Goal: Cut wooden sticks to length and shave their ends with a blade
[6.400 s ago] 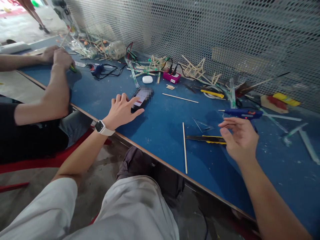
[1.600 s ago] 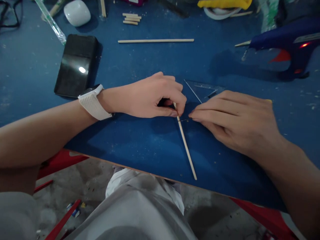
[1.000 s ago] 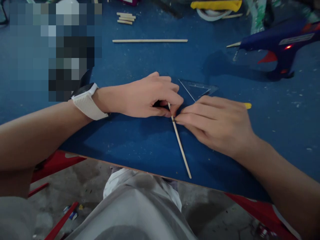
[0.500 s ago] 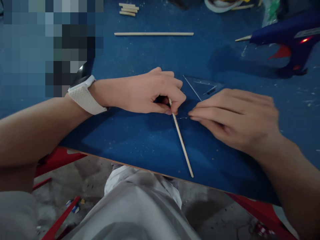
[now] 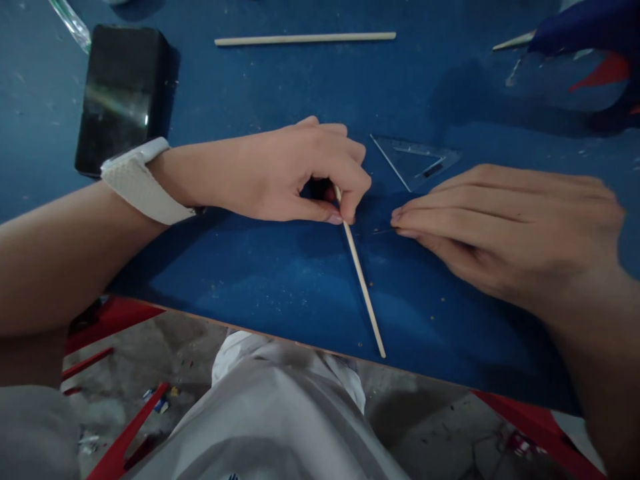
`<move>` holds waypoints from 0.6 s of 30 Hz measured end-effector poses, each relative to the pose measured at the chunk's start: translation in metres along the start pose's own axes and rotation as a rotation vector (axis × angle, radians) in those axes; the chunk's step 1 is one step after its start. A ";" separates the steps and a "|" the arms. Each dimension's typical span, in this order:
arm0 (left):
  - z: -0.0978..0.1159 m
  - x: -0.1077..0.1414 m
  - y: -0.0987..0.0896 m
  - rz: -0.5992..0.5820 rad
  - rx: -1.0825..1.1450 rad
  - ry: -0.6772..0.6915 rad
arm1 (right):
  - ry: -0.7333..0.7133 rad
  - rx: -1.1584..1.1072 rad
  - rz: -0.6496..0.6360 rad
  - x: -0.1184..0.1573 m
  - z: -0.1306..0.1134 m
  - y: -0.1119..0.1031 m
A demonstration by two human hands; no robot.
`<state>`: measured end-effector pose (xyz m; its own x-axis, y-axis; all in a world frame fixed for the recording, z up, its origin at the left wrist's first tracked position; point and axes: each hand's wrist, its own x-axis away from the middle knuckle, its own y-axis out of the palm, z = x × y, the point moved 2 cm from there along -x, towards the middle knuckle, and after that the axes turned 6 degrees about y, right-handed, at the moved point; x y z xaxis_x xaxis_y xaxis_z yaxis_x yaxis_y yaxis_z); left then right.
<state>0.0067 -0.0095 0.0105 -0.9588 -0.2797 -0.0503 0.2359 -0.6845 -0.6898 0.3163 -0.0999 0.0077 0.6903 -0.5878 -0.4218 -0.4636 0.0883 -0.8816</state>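
My left hand [image 5: 325,170] is closed on a thin wooden stick [image 5: 364,287], pinching it near its upper end between thumb and index finger. The stick slants down across the blue table toward its front edge. My right hand [image 5: 505,230] is closed to the right of the stick, its fingertips pinching a thin, straight sliver [image 5: 383,232]. It is too fine to name, and its tip points at the stick without touching it. Just above my right fingers lies a clear set square [image 5: 417,160].
Another wooden stick [image 5: 305,39] lies across the far side. A black box [image 5: 120,93] stands behind my left wrist. At the upper right is a blue glue gun [image 5: 580,30] with a red trigger. The table's front edge [image 5: 295,343] runs close to my lap.
My right hand has drawn away to the right, and the sliver has come off the stick. My left hand keeps its hold. The view has shifted, bringing the black box into sight.
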 end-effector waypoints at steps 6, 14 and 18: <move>-0.002 0.000 0.002 0.023 0.023 -0.012 | -0.018 0.030 0.002 0.000 -0.001 0.001; 0.002 0.000 0.000 -0.026 -0.003 -0.013 | -0.039 0.049 0.027 0.001 -0.002 0.006; 0.003 0.000 0.001 -0.037 -0.016 -0.064 | 0.025 0.052 -0.013 0.005 -0.003 0.006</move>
<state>0.0080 -0.0123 0.0119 -0.9546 -0.2972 0.0207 0.1978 -0.6844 -0.7017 0.3149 -0.1045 0.0012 0.6813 -0.6094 -0.4056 -0.4247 0.1223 -0.8971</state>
